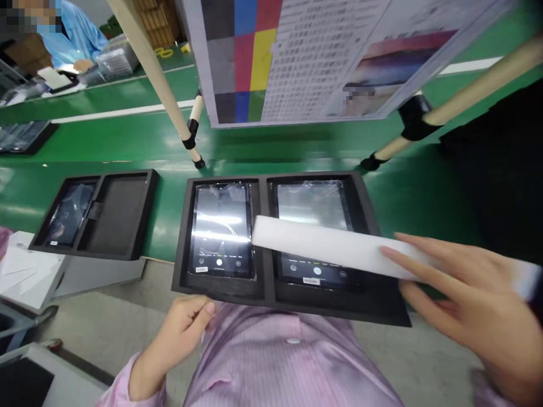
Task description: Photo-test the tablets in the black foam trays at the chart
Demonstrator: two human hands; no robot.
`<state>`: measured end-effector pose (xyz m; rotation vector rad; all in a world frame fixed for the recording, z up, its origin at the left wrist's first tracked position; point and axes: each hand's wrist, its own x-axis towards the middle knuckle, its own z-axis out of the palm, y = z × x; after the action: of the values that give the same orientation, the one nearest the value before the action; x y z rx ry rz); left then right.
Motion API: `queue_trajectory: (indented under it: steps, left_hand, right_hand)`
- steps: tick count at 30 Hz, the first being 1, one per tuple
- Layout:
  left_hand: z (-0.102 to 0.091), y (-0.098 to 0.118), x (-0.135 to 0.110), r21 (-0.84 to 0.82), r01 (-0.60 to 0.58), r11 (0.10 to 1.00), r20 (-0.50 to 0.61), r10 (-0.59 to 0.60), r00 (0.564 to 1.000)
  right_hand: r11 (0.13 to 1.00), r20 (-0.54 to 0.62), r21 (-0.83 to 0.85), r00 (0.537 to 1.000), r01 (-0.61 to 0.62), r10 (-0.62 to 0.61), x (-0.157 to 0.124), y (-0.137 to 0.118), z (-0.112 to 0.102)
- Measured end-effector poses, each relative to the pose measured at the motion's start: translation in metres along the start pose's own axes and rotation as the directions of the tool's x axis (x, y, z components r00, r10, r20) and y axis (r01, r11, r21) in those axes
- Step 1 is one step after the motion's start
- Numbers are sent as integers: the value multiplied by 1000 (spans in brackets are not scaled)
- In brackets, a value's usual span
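Note:
My right hand grips one end of a long white bar-shaped piece, slightly blurred. The bar reaches left above a black two-compartment tray and hides part of the tablet in the right compartment. Another tablet lies in the left compartment. Both screens are lit, with camera-like buttons along the bottom and a small white label below. At the tray's front left edge, my left hand is closed with its thumb over curled fingers. Whatever those fingers hold, if anything, is hidden.
A second black tray holds one tablet-like device at left. Cream pipe legs stand behind the main tray, below a hanging colour chart. Across the green bench sits a person in blue. White boxes stand lower left.

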<state>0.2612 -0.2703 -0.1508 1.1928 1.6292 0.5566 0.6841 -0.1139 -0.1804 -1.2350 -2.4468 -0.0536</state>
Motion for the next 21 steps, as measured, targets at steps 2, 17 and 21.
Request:
queue_trajectory:
  steps: [2,17,21]
  left_hand:
    - [-7,3,6,373,-207,904,-93,259,962]
    - [0,-15,30,866,-158,474,-156,556,816]
    - [-2,-19,27,853,-233,466,-133,626,768]
  right_hand:
    - [985,18,29,985,169,-170,39,-8,7]
    - [997,54,32,996,69,-71,60,-5,33]
    - [999,76,27,997,-18,16,63,-13,35]
